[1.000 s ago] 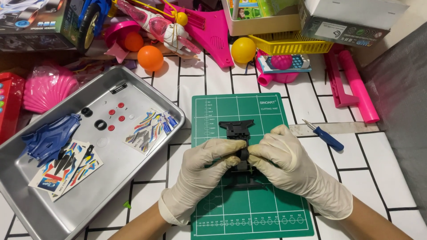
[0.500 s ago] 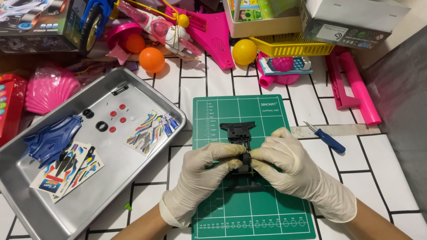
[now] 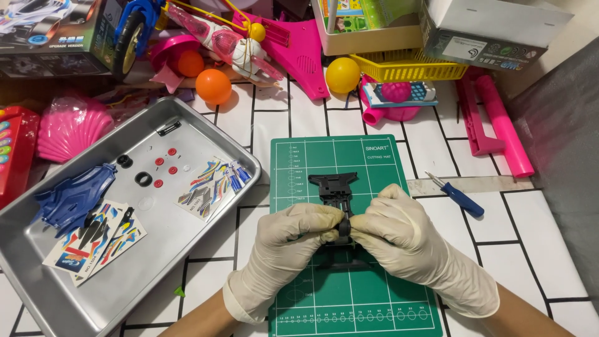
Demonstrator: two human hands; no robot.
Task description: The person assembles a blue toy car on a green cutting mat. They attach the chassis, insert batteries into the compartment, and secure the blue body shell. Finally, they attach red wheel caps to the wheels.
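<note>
Both gloved hands meet over a green cutting mat (image 3: 374, 299). My left hand (image 3: 293, 240) and my right hand (image 3: 399, 234) pinch a small black wheel (image 3: 344, 226) between their fingertips. It sits at the middle of a black toy-car chassis (image 3: 337, 187) that lies on the mat. The far end of the chassis shows above the fingers; the near end is mostly hidden under the hands.
A metal tray (image 3: 156, 249) on the left holds a blue car body (image 3: 72, 200), sticker sheets (image 3: 212, 184), small red and black parts (image 3: 159, 168). A blue-handled screwdriver (image 3: 458, 196) lies right of the mat. Pink toys, orange (image 3: 213, 86) and yellow balls and boxes crowd the far edge.
The hands have shifted slightly and drawn closer together on the small wheel; the chassis stays in about the same place on the mat.
</note>
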